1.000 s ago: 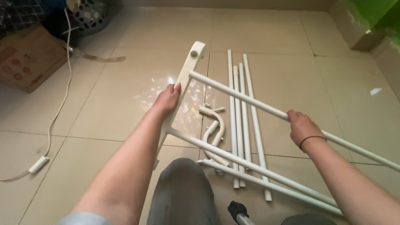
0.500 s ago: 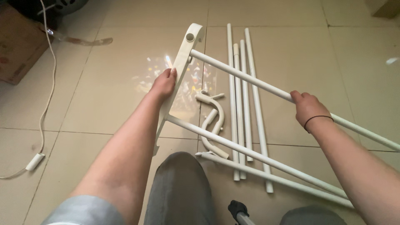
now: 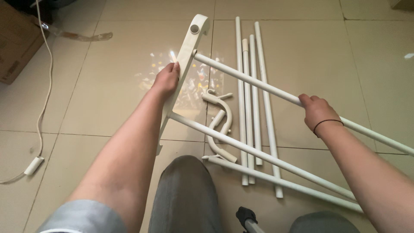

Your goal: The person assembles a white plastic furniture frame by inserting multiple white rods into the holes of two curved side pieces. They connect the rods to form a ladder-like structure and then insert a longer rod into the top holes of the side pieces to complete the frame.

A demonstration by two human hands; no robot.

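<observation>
Tiled floor (image 3: pixel 108 108) below, left hand (image 3: pixel 166 80) clasps the side bar (image 3: pixel 185 56), right hand (image 3: pixel 317 112) fist-tight round the top rod (image 3: pixel 250 80) (steadying the frame).

Beige tiled floor (image 3: pixel 108 108): four loose white metal tubes (image 3: pixel 250 108), curved white plastic brackets (image 3: pixel 222 116), white cable with switch (image 3: pixel 41 108), brown cardboard box (image 3: pixel 15 43).
</observation>
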